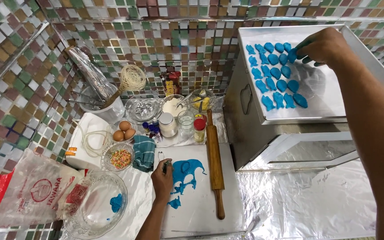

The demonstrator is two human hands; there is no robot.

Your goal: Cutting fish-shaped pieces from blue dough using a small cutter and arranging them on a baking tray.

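A: What is seen at the left edge of the foil-covered counter point(298, 204)?

B: A printed plastic bag point(32, 193) is found at the near left corner, and a glass plate point(95, 205) bearing a lump of blue dough point(116, 202) is set just beside it. Behind the plate, a small bowl of coloured sprinkles point(120, 157) and two brown eggs point(124, 130) are seen.

A: And what is held by the left hand point(162, 177)?

B: A small metal cutter point(162, 157) is gripped by it; the fingers are closed around the handle. The hand is rested on the left part of the white board point(201, 204), touching the rolled blue dough sheet point(186, 173), from which shapes have been cut out.

A: What is laid along the board's right edge?

B: A wooden rolling pin point(215, 160) is laid there lengthwise.

A: And farther right?

B: A metal tray point(321, 100) is set on top of a metal box oven point(263, 133). Rows of blue dough shapes point(274, 80) are arranged on the tray's left half. The right hand point(323, 46) is held over the tray's far edge, with one blue shape point(293, 55) pinched in its narrowed fingertips, beside the top row.
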